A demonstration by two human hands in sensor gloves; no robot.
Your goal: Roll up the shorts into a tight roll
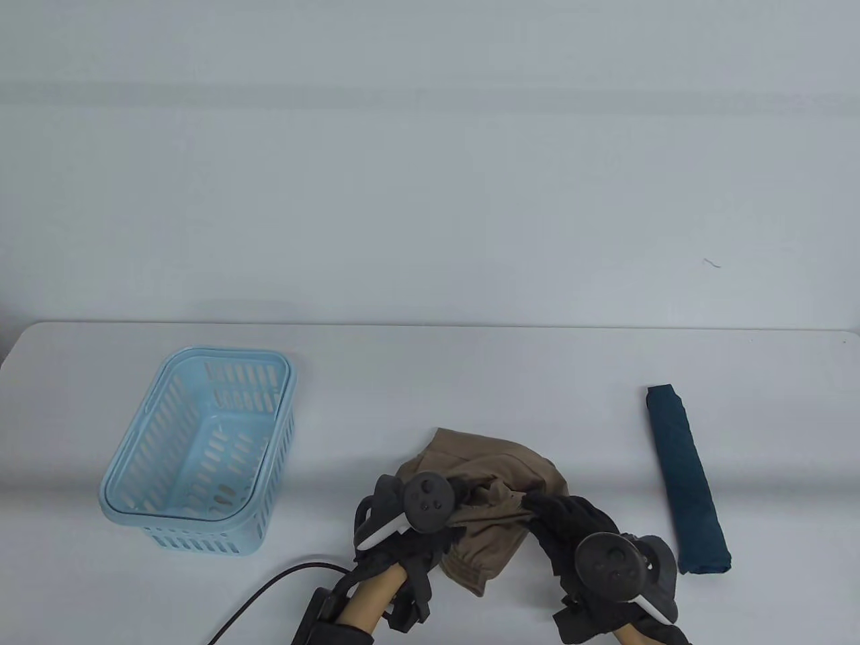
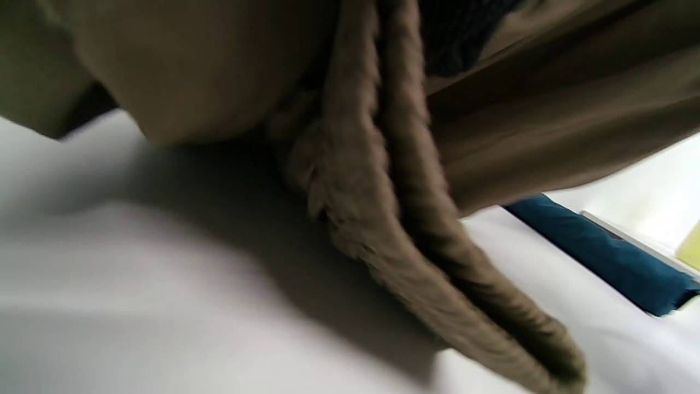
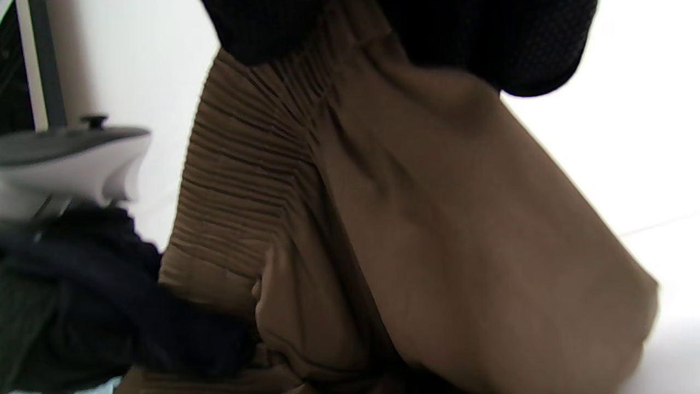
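Brown shorts lie crumpled at the front middle of the white table. My left hand grips the cloth at its left side. My right hand grips it at the right near the elastic waistband. In the left wrist view the ribbed waistband hangs down above the table. In the right wrist view my right hand's fingers hold the gathered waistband of the shorts, with my left hand at the lower left.
A light blue slotted basket stands at the left. A dark blue rolled garment lies at the right; it also shows in the left wrist view. A black cable runs along the front edge.
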